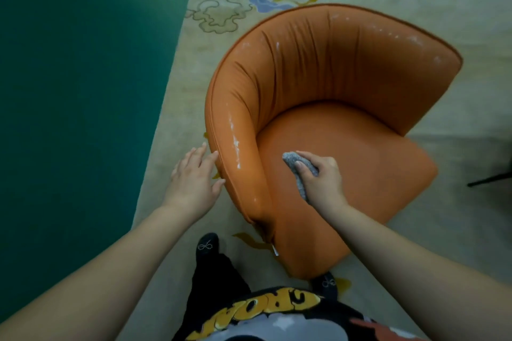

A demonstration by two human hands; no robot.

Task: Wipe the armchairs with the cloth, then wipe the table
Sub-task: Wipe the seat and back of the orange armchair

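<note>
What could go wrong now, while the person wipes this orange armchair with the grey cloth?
1. The cloth is bunched small in the right hand, so each stroke may cover little of the armchair.
2. White worn patches on the armrest could flake more if rubbed hard.
3. The left hand only touches the armrest edge, so the chair might shift.

Head camera looks steeply down onto the armchair point(332, 124), close.

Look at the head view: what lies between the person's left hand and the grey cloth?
The armchair's padded orange arm, with whitish scuffs. The left hand touches its outer edge; the right hand holds the cloth over the seat.
</note>
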